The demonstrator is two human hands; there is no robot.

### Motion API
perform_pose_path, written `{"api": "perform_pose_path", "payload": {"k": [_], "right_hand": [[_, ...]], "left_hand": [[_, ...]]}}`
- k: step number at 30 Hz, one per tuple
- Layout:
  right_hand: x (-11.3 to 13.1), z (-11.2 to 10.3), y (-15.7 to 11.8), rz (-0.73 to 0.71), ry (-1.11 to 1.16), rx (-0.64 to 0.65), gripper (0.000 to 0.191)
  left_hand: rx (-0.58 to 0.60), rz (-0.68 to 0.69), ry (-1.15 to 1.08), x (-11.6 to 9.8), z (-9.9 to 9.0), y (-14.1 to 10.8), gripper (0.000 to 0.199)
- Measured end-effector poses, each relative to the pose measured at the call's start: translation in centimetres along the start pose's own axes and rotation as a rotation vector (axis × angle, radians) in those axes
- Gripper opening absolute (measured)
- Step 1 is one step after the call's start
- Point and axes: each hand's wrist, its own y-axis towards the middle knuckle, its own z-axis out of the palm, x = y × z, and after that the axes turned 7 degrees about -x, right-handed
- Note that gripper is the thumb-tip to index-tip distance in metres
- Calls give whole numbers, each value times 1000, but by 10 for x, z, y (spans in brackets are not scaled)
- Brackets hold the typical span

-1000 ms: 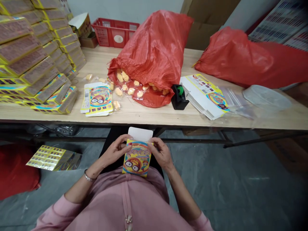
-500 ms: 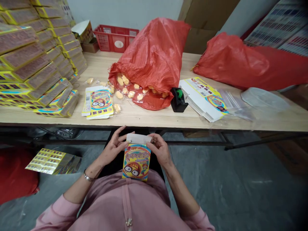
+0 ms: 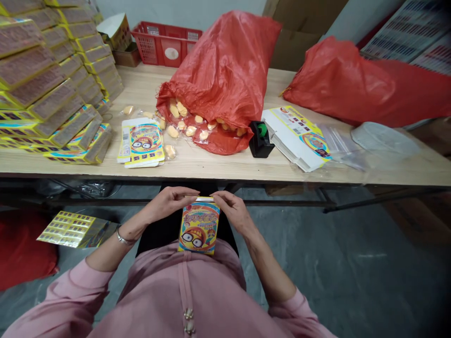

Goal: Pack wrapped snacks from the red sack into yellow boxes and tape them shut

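Observation:
A small colourful cardboard box, printed with a cartoon face in glasses, stands on my lap against my pink top. My left hand grips its top left corner, fingers stretched along the top edge and thumb at the front. At the top right corner my right hand pinches the edge between thumb and fingers. Only a narrow white strip of the top flap shows between the hands. On the table ahead lies a small pile of flat boxes with the same print.
An open red sack spills wrapped yellow pieces onto the table. Beside it stand a black tape dispenser and flat cartons. Stacked packed boxes rise at left. A red basket and another red sack are behind.
The white top flap, raised before, is now folded down toward the box. My left fingers have come over the top edge, and both hands are closer together.

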Motion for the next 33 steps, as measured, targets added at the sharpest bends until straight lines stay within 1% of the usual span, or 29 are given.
{"api": "perform_pose_path", "payload": {"k": [3,6,9,11,13,15,17,20,23,25,27,29,31,32,33], "right_hand": [[-3,0,2,31,16,-3,30],[-4,-1,1,24,-6,-5,29],[-2,-5,-1,9,-58,33,28],[-1,-9,-3,-43,-113,70,26],[-1,-13,-6,-156,-179,115,24],[-2,-17,-10,-283,-235,143,24],[-5,-20,-14,-352,-256,150,26],[-13,-20,-21,-364,-217,119,28],[-19,-14,-28,-374,-151,76,21],[-20,-10,-32,-363,-125,50,18],[-16,-8,-33,-335,-112,36,17],[-8,-10,-29,-317,-119,74,18],[2,-17,-14,-300,-145,114,22],[8,-22,-1,-298,-159,99,24],[15,-27,15,-311,-170,49,25]], "left_hand": [[53,-7,4,2,-4,5,40],[101,-30,-26,5,-7,8,39],[144,-61,-28,6,-8,8,38],[178,-69,-27,6,-8,6,37],[193,-57,-8,5,-7,2,38],[173,-10,36,5,-5,-4,39],[144,75,88,7,-3,-9,39],[131,183,111,14,0,-16,42],[145,229,88,21,5,-19,37],[122,227,71,22,10,-21,33],[58,179,28,21,16,-25,32],[-13,111,-47,19,21,-28,31],[-81,51,-110,17,21,-30,30],[-142,45,-118,16,18,-30,30],[-218,54,-121,14,15,-29,31]]}}
